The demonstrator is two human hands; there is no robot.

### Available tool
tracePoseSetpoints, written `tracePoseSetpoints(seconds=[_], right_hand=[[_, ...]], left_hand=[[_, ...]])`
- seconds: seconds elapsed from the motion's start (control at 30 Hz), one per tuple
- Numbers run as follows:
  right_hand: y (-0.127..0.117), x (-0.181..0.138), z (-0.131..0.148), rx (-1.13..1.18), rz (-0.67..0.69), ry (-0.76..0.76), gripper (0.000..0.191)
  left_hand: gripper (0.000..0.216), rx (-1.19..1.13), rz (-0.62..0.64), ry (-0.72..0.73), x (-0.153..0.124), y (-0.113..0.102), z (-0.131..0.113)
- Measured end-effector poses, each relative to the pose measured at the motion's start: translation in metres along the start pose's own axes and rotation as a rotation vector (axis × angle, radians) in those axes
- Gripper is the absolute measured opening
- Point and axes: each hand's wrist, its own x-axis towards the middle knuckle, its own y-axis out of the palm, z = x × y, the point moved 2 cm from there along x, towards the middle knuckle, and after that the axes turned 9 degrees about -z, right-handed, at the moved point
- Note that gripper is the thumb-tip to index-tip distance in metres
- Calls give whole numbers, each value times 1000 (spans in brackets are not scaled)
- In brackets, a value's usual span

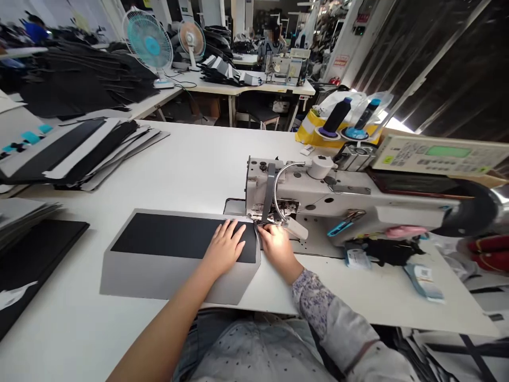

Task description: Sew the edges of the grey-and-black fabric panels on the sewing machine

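Observation:
A grey panel [159, 276] with a black fabric strip [167, 233] laid on top lies flat on the white table [191, 159], its right end under the needle of a sewing machine [318, 196]. My left hand [225, 248] rests flat on the black strip with fingers spread. My right hand [276, 246] sits just right of the panel's edge, below the presser foot, lit by the machine's lamp. Its fingers are curled at the edge of the fabric.
Stacks of black and grey panels [75, 151] lie at the left. Thread cones [338, 116] and a control panel [437, 154] stand behind the machine. Two fans [149, 42] and another sewing station with a person [274, 45] are at the back. Labels [423, 278] lie at the right.

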Motion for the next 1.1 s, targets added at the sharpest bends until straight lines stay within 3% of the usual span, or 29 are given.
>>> tracePoseSetpoints(seconds=[0.17, 0.3, 0.53, 0.67, 0.8, 1.1], right_hand=[[11, -1, -4, 76, -10, -85, 26], [8, -5, -1, 147, -40, -97, 24], [4, -5, -7, 244, -83, -35, 21], [7, -5, -9, 193, -55, -76, 20], [13, -1, -8, 96, 13, -83, 23], [29, 2, -11, -71, 67, -7, 34]], left_hand=[[47, -12, -26, 27, 6, -2, 3], [44, -51, 9, 98, 23, -5, -8], [43, -139, 33, 71, 37, 5, -20], [45, -214, 28, 35, 35, 12, -9], [33, -288, -41, -34, 42, 16, 3], [25, -118, -48, -18, 74, 31, 13]])
